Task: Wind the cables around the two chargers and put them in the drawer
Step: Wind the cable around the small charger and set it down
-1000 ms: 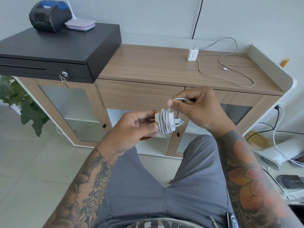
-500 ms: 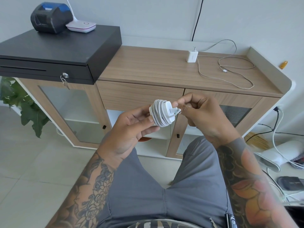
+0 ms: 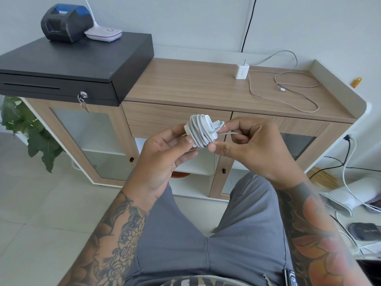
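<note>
My left hand (image 3: 165, 159) grips a white charger (image 3: 203, 131) with its cable wound round it in several turns. My right hand (image 3: 249, 145) pinches the loose cable end beside the charger's right side, thumb under the bundle. A second white charger (image 3: 241, 71) stands on the wooden cabinet top (image 3: 185, 85), its cable (image 3: 296, 93) lying loose in loops to the right. The closed wooden drawer (image 3: 156, 118) is just behind my hands.
A black cash drawer (image 3: 78, 65) with a key sits on the cabinet's left, carrying a black printer (image 3: 66, 22) and a white lamp base (image 3: 103, 34). A plant (image 3: 24, 129) stands at left. Cables and white devices (image 3: 350, 195) lie on the floor at right.
The wound charger has risen and tilted, its plug side turning toward my right hand. My right hand came down from above the bundle and now pinches the short cable end at its side.
</note>
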